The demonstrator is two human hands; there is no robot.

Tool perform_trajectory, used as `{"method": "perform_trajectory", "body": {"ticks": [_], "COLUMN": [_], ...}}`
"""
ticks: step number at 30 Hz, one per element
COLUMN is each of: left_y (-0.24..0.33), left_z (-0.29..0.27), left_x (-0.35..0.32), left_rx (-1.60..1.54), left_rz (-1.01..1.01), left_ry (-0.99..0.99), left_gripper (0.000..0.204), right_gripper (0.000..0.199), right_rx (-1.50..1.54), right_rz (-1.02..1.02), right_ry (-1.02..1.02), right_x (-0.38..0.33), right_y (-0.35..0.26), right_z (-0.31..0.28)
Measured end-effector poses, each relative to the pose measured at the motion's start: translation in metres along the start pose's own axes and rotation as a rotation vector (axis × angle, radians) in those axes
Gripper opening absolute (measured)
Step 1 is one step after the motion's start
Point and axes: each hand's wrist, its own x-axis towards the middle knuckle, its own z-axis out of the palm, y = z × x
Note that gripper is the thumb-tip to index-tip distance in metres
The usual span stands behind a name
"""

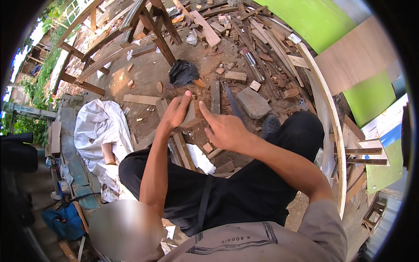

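Note:
My left hand (pixel 176 112) is closed around the left side of a short wooden block (pixel 192 115), its thumb pointing up along the edge. From the right, my right hand (pixel 227 132) reaches in with the index finger stretched out to the block's right edge; it holds nothing. Beneath the block, long wooden strips (pixel 183 150) lie between my legs. Just beyond it are a dark flat bar (pixel 215 98) and a thin saw blade (pixel 234 104), with a grey stone block (pixel 253 104) to their right.
A black plastic bag (pixel 183 73) lies ahead, below a wooden frame (pixel 155 30). A white sack (pixel 98 131) is at the left, and white foam (pixel 200 159) lies near my legs. Wood scraps (pixel 266 43) pile up far right, beside a curved pale board edge (pixel 330 113).

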Motion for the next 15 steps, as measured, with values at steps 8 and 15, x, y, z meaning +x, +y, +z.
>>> {"method": "perform_trajectory", "body": {"ticks": [8,15], "left_y": [0.002,-0.004], "left_z": [0.011,0.033], "left_x": [0.004,0.014], "left_rx": [0.104,0.139], "left_rz": [0.039,-0.002], "left_ry": [0.057,-0.089], "left_gripper": [0.065,0.062], "right_gripper": [0.065,0.078], "right_rx": [0.212,0.441], "right_rz": [0.196,0.456], "right_ry": [0.023,0.021], "right_x": [0.004,0.008], "right_y": [-0.001,0.049], "right_z": [-0.023,0.020]}}
